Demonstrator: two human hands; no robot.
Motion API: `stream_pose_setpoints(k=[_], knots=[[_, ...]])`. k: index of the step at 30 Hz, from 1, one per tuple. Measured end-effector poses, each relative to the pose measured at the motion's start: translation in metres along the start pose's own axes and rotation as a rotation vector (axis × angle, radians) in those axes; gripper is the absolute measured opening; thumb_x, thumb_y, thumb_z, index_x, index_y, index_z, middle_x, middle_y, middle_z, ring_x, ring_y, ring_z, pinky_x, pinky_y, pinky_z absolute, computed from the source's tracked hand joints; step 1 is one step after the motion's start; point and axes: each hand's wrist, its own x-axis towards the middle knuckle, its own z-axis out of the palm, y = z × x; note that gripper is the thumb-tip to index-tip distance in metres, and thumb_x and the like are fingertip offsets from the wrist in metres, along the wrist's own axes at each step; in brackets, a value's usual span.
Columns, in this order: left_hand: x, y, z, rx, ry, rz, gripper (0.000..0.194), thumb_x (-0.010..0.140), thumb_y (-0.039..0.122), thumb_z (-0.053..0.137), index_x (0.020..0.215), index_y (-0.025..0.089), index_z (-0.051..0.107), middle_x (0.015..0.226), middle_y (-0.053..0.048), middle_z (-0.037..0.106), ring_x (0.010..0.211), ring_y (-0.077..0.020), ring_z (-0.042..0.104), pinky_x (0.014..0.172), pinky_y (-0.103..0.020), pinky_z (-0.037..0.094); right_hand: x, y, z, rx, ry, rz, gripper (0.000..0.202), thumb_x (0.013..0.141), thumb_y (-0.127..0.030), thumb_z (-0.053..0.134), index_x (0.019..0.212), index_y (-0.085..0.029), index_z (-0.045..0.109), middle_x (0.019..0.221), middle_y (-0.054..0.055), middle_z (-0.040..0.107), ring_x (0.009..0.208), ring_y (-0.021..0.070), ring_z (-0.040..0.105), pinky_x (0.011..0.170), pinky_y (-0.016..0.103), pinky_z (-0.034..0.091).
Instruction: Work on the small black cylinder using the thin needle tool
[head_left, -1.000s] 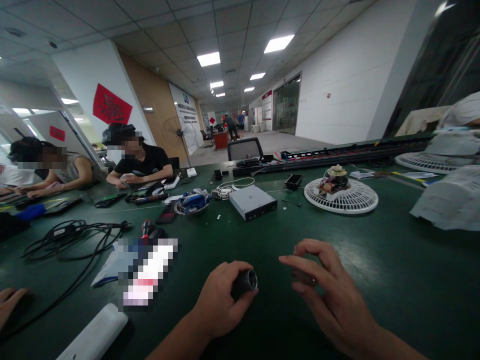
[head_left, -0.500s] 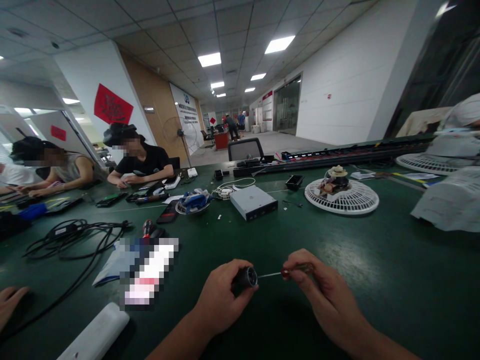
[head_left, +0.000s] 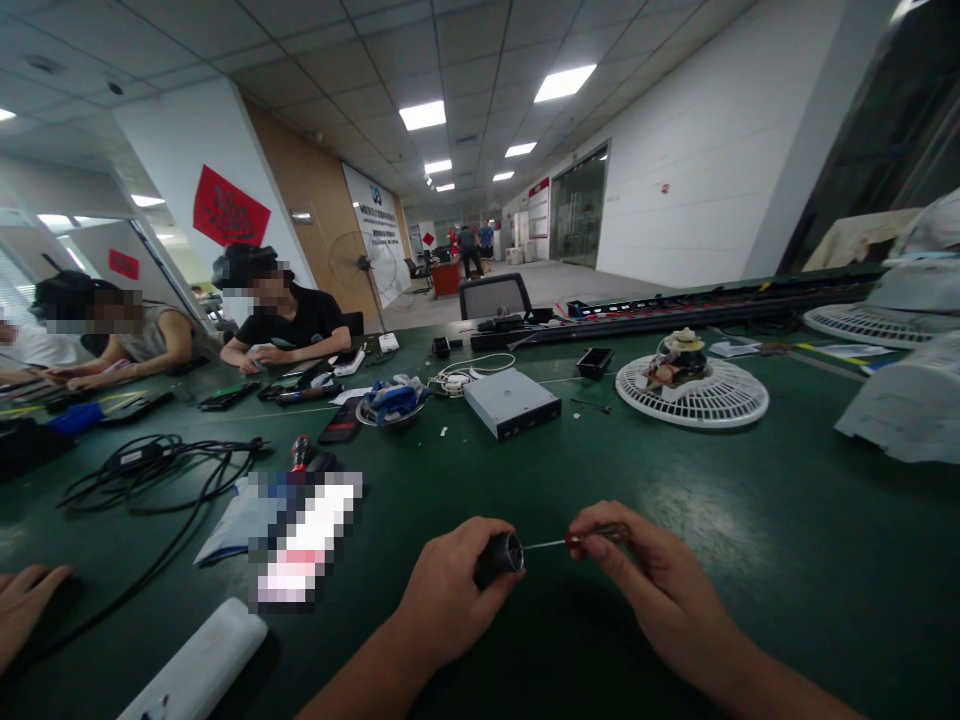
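Note:
My left hand (head_left: 457,590) is closed around a short black cylinder (head_left: 500,560), its open round end turned to the right. In my right hand (head_left: 645,570) is a small screwdriver (head_left: 611,533) with a clear and red handle, pinched between thumb and fingers. Its thin metal shaft points left and its tip is at the cylinder's round end; whether it touches inside cannot be made out. Both hands are above the green table (head_left: 570,640) near its front edge.
Beyond the hands lie a grey disc drive (head_left: 512,400), a bowl with blue cloth (head_left: 391,402) and a white fan grille (head_left: 694,392). Black cables (head_left: 150,465), a blurred phone and a white case (head_left: 202,665) are left. Another person's hand (head_left: 30,605) rests far left.
The whole view has shifted slightly. The cylinder's open end has turned a little in my left hand, and the screwdriver remains pointed at it.

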Motion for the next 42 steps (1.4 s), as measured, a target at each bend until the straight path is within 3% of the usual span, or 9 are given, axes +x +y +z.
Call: stream_pose_setpoints(k=[10, 22, 29, 33, 39, 42], knots=[[-0.0009, 0.0014, 0.0008, 0.033, -0.002, 0.013, 0.031, 0.085, 0.023, 0.069, 0.114, 0.025, 0.061, 0.104, -0.001, 0.07, 0.089, -0.0205, 0.066, 0.077, -0.033, 0.051, 0.0022, 0.0023, -0.0028, -0.022, -0.036, 0.04, 0.022, 0.1, -0.038, 0.047, 0.097, -0.024, 0.064, 0.081, 0.001, 0.068, 0.076, 0.0169, 0.067, 0.069, 0.028, 0.051], [0.0, -0.001, 0.0063, 0.119, -0.023, -0.073, 0.048, 0.085, 0.033, 0.072, 0.13, 0.024, 0.06, 0.123, -0.005, 0.071, 0.109, -0.0275, 0.066, 0.097, -0.046, 0.051, -0.0022, 0.0042, -0.0013, -0.044, -0.023, -0.006, 0.02, 0.099, -0.037, 0.049, 0.097, -0.025, 0.065, 0.081, 0.001, 0.069, 0.075, 0.0168, 0.068, 0.067, 0.026, 0.052], [0.0017, -0.0007, 0.0055, 0.155, 0.003, -0.069, 0.047, 0.084, 0.031, 0.074, 0.129, 0.025, 0.061, 0.116, -0.005, 0.073, 0.103, -0.0267, 0.068, 0.091, -0.044, 0.053, 0.0003, 0.001, 0.0044, -0.079, 0.018, 0.081, 0.023, 0.099, -0.04, 0.048, 0.097, -0.025, 0.065, 0.081, 0.002, 0.071, 0.074, 0.0182, 0.069, 0.065, 0.027, 0.052], [0.0009, -0.0004, 0.0067, 0.203, -0.006, -0.037, 0.046, 0.084, 0.033, 0.075, 0.127, 0.026, 0.061, 0.107, -0.003, 0.073, 0.095, -0.0262, 0.068, 0.084, -0.043, 0.053, 0.0015, 0.0005, 0.0017, -0.026, -0.013, 0.063, 0.023, 0.099, -0.04, 0.047, 0.095, -0.025, 0.065, 0.079, 0.001, 0.071, 0.075, 0.0177, 0.069, 0.067, 0.027, 0.052], [0.0007, 0.0005, 0.0038, 0.24, -0.013, -0.017, 0.047, 0.085, 0.029, 0.073, 0.129, 0.027, 0.06, 0.102, -0.003, 0.069, 0.086, -0.0223, 0.067, 0.072, -0.034, 0.053, 0.0028, 0.0022, 0.0013, -0.047, 0.056, 0.097, 0.023, 0.098, -0.04, 0.048, 0.099, -0.023, 0.064, 0.081, 0.002, 0.072, 0.073, 0.0179, 0.068, 0.066, 0.028, 0.052], [0.0009, 0.0015, 0.0024, 0.252, -0.013, -0.011, 0.047, 0.085, 0.03, 0.072, 0.13, 0.028, 0.059, 0.102, -0.003, 0.069, 0.085, -0.0213, 0.066, 0.07, -0.032, 0.053, 0.0021, 0.0003, 0.0008, -0.05, 0.017, 0.078, 0.026, 0.1, -0.041, 0.045, 0.093, -0.023, 0.064, 0.078, 0.002, 0.069, 0.073, 0.0176, 0.067, 0.066, 0.028, 0.051]])
